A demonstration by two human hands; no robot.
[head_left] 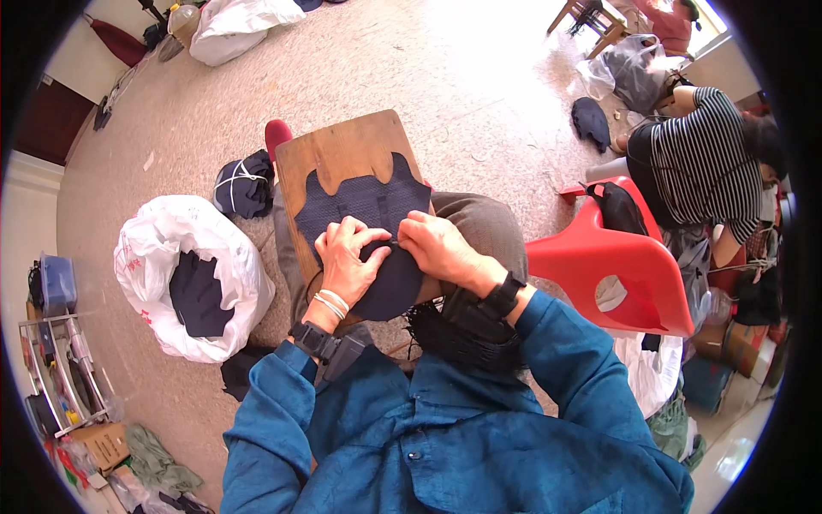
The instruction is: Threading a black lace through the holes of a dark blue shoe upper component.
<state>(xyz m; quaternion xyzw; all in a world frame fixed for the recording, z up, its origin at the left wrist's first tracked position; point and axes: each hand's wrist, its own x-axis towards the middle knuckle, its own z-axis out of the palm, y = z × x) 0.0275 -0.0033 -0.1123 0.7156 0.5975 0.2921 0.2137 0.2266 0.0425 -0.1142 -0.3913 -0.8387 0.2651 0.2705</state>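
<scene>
Cloth [364,199], prongs [401,169] and long axis forward

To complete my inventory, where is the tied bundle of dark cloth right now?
In the head view, the bundle lies on the floor, left of the wooden board, above and right of the open white plastic bag.

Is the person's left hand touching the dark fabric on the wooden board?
Touching. The head view shows it: the left hand lies over the dark fabric, its fingers against the cloth with no visible gap.
</scene>
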